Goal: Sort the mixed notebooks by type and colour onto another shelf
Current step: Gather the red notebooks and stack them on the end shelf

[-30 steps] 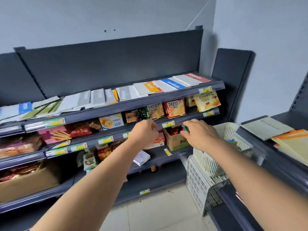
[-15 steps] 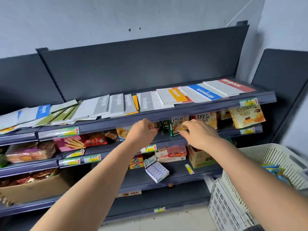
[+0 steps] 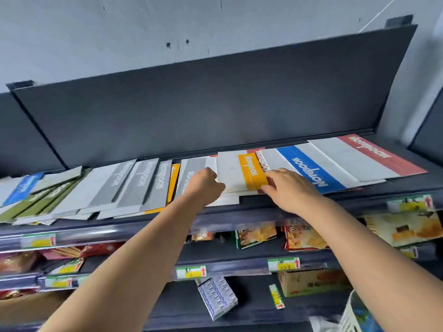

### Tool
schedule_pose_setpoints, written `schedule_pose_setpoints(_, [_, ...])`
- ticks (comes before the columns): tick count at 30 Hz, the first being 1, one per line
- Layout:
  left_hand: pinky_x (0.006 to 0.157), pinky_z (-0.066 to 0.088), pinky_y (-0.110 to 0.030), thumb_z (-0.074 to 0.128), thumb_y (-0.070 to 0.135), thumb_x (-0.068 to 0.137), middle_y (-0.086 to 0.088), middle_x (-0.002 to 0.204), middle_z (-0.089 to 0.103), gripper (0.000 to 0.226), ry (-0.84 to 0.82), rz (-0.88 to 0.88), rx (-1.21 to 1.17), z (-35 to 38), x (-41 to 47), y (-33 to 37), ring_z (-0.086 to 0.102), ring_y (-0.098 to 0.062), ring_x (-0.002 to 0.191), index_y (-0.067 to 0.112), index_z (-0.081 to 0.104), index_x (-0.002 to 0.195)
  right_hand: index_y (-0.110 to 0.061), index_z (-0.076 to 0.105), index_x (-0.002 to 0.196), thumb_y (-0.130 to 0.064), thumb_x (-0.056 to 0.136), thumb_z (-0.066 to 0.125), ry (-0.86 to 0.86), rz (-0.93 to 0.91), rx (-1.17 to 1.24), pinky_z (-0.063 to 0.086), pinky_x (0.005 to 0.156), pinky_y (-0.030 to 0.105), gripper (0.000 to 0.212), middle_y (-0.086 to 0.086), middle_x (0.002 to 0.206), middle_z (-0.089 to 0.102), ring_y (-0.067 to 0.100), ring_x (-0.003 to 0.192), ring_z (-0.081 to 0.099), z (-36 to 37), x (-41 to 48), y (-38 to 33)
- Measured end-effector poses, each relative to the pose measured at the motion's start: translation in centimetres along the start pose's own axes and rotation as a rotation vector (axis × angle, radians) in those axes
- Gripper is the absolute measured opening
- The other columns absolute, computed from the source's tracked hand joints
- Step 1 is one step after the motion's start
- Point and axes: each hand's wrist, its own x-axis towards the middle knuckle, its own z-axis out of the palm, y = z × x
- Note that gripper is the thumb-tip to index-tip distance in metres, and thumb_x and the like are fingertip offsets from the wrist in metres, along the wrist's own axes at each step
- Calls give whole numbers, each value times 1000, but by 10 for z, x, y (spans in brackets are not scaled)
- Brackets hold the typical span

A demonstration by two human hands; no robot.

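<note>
Mixed notebooks lie fanned along the top shelf [image 3: 251, 215]. A white notebook with an orange band [image 3: 242, 171] sits in the middle, between both hands. My left hand [image 3: 206, 184] is curled at its left edge. My right hand [image 3: 291, 188] rests fingers-down on its right corner. Whether either hand grips it is unclear. To the right lie a blue-banded notebook [image 3: 309, 171] and a red-banded notebook [image 3: 369, 154]. Grey-banded notebooks [image 3: 141, 180] spread to the left, with green notebooks [image 3: 43, 202] and a small blue one [image 3: 22, 188] at the far left.
Snack packets [image 3: 257, 234] and price tags [image 3: 282, 263] fill the lower shelves. A purple-white box [image 3: 217, 297] and a cardboard box [image 3: 311, 281] sit lower down. A white basket [image 3: 354, 312] shows at the bottom right. The dark back panel [image 3: 215, 104] rises behind the notebooks.
Both hands rose from the snack shelf level up to the top shelf and now touch the orange-banded notebook. The view swung left and moved closer, so the right-hand shelf is out of sight.
</note>
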Motion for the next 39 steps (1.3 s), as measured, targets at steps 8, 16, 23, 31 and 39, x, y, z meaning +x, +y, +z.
schedule_pose_setpoints(8, [77,49,-33,58,18,91,-9,106,59,34,-28,-174,-89,26,48,2,59,-24,94,4,53,121,-16,44,138,-30,98,48,-148,-142,29,43,101,39,42,6,140,49,26,123,49,30,55,1])
schedule_pose_setpoints(16, [67,53,-30,57,6,88,-13,101,60,20,-22,-276,-334,23,69,-9,57,-28,83,5,54,108,-18,52,132,-19,96,51,-146,-196,76,47,95,38,35,2,135,54,26,117,54,44,78,-15])
schedule_pose_setpoints(23, [60,60,-45,42,-3,84,-13,103,55,29,285,-363,-419,-29,75,-67,61,-33,82,0,50,111,-22,42,143,-18,98,47,-135,-277,117,41,102,36,45,-1,144,45,21,128,45,57,98,-72])
schedule_pose_setpoints(31, [78,57,-51,39,1,81,-18,110,61,27,403,-465,-309,-89,72,-171,63,-40,94,3,47,107,-20,53,130,-20,97,48,-168,-397,89,48,94,40,34,2,134,54,24,116,54,86,122,-171])
schedule_pose_setpoints(39, [96,39,-40,46,6,88,-15,135,46,41,361,-361,89,-112,73,-228,40,-34,125,8,46,129,-21,53,132,-19,98,46,-178,-426,47,47,96,40,35,0,134,54,23,119,52,111,135,-234])
